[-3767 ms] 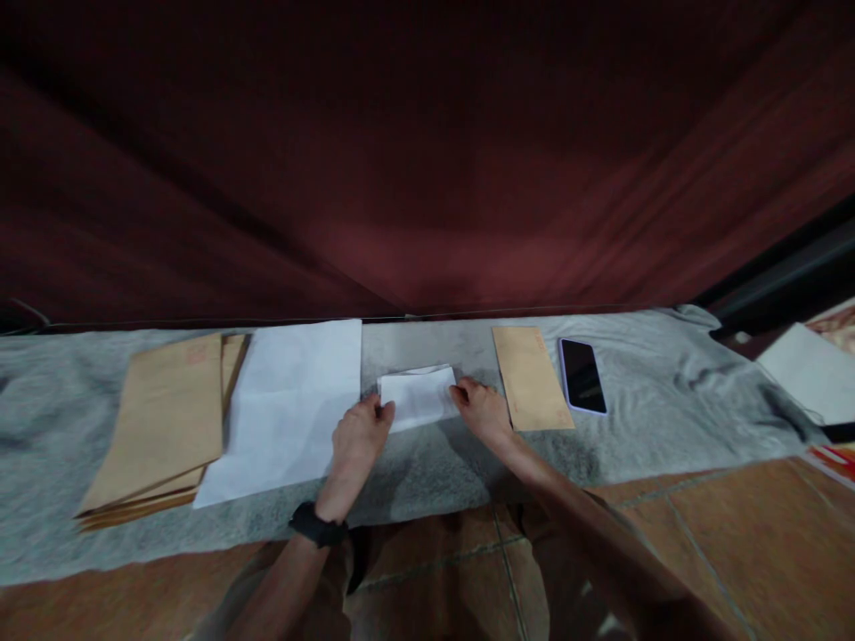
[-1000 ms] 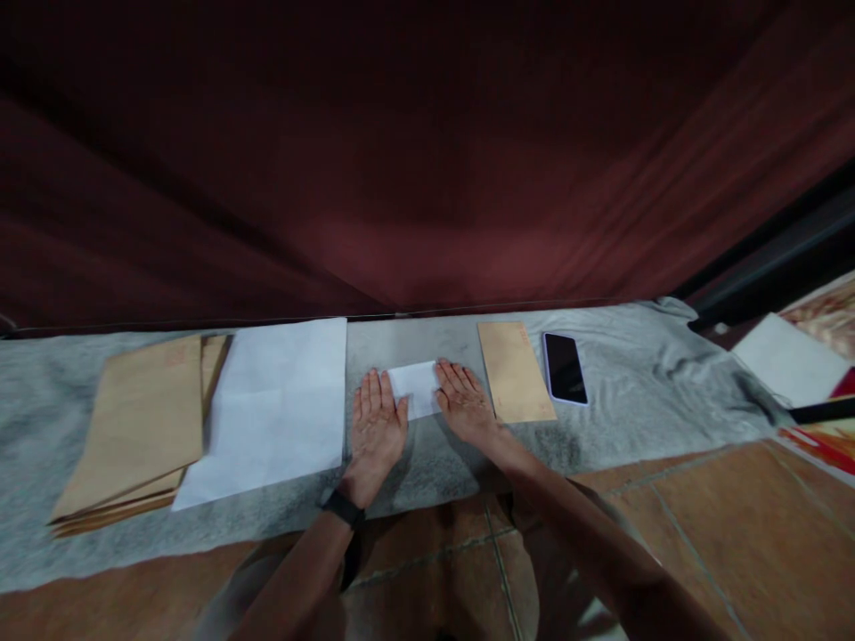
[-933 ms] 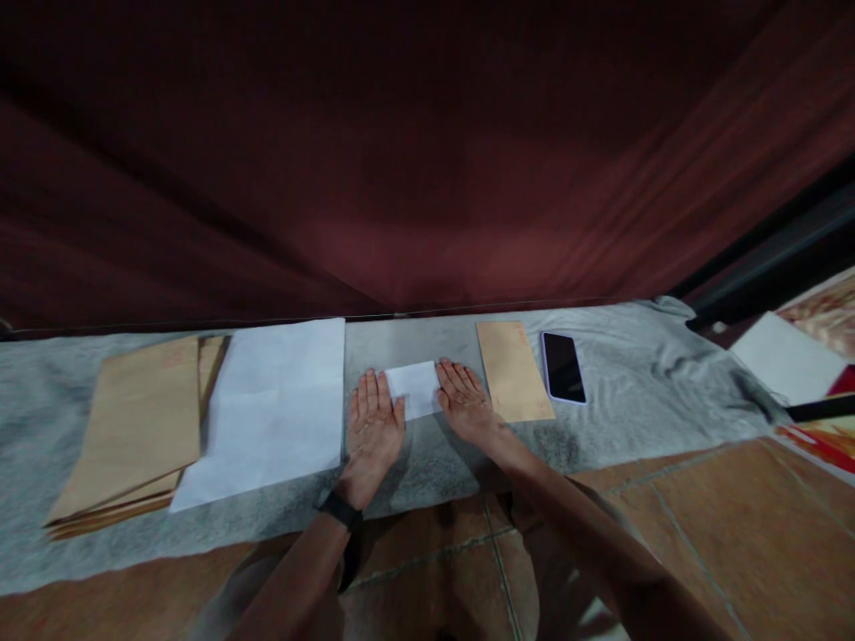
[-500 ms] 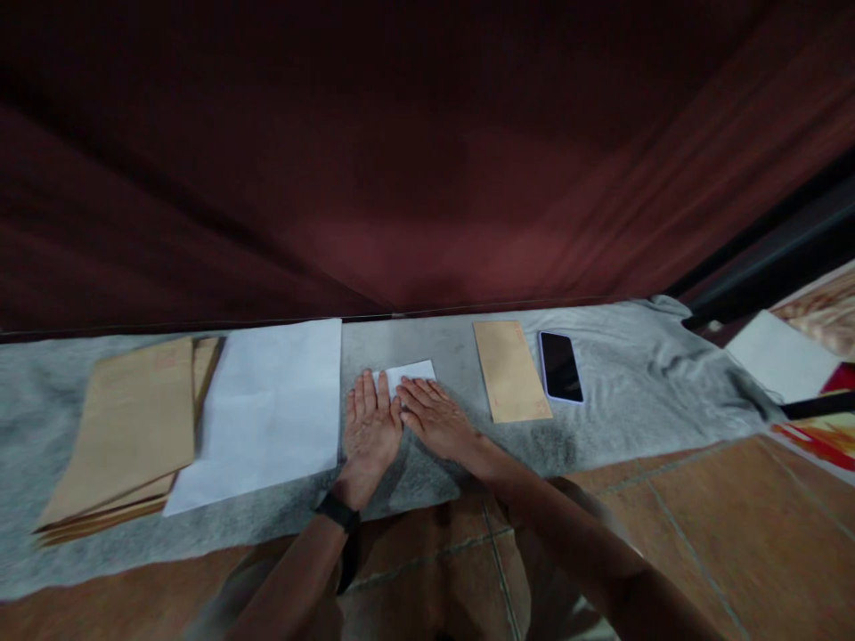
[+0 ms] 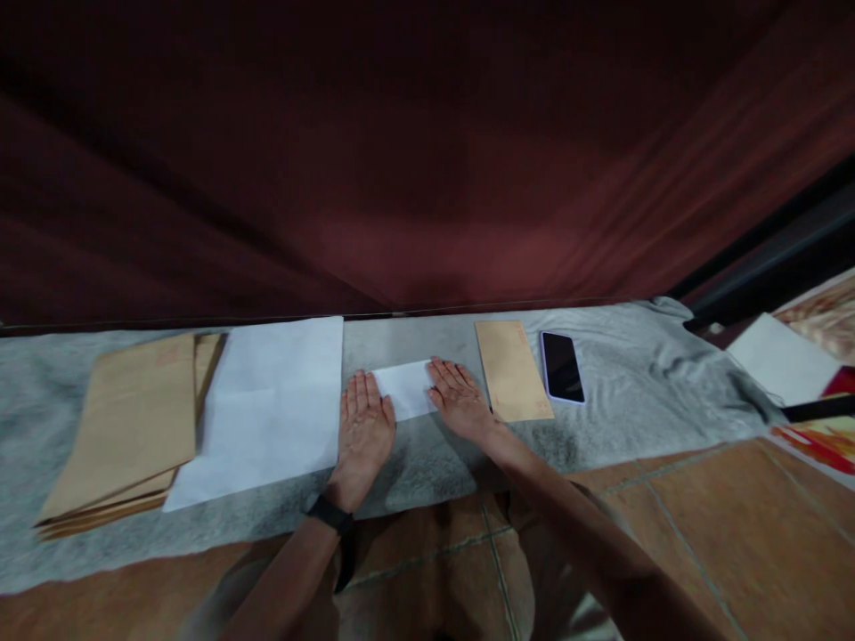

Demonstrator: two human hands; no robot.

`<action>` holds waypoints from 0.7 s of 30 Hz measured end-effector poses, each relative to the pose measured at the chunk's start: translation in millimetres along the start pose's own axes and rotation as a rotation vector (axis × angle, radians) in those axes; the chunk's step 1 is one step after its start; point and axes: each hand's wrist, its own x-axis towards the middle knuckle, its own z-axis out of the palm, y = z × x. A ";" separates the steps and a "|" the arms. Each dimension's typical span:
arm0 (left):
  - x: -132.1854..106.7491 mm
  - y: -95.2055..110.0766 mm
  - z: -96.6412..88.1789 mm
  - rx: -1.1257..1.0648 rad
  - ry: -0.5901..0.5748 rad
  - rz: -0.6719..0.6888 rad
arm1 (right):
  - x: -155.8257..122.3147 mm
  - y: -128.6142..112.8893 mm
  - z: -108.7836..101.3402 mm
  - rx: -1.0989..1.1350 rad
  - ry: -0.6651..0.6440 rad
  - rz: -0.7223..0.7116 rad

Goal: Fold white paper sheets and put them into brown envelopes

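A small folded white paper (image 5: 406,390) lies flat on the grey cloth (image 5: 394,340) in front of me. Against its left end my left hand (image 5: 365,423) rests palm down, fingers stretched out. My right hand (image 5: 460,401) lies flat over its right end, fingers extended, covering that edge. Just right of that hand is a brown envelope (image 5: 514,369). Left of my left hand are large white sheets (image 5: 273,401), lying partly under a pile of brown envelopes (image 5: 137,409).
A phone (image 5: 562,367) with a light purple rim lies right of the single envelope. Behind the cloth hangs a dark red curtain (image 5: 427,196). At far right sit a white sheet (image 5: 783,356) and a colourful printed item (image 5: 818,445). Brown floor tiles (image 5: 695,507) run along the front.
My hands have moved apart across the folded paper, the right hand sliding right and the left slightly left. More of the white paper now shows between them.
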 end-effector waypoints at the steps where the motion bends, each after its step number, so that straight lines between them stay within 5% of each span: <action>1: 0.2 0.6 -1.8 -0.004 0.007 0.003 | -0.2 1.3 -0.7 -0.003 -0.005 0.000; 9: -3.4 26.4 -6.4 -0.069 -0.101 0.261 | -0.5 -1.3 -2.2 0.002 -0.009 0.008; 21: -7.1 1.1 0.7 -0.032 -0.058 0.103 | -2.1 8.6 -15.6 0.005 -0.101 0.060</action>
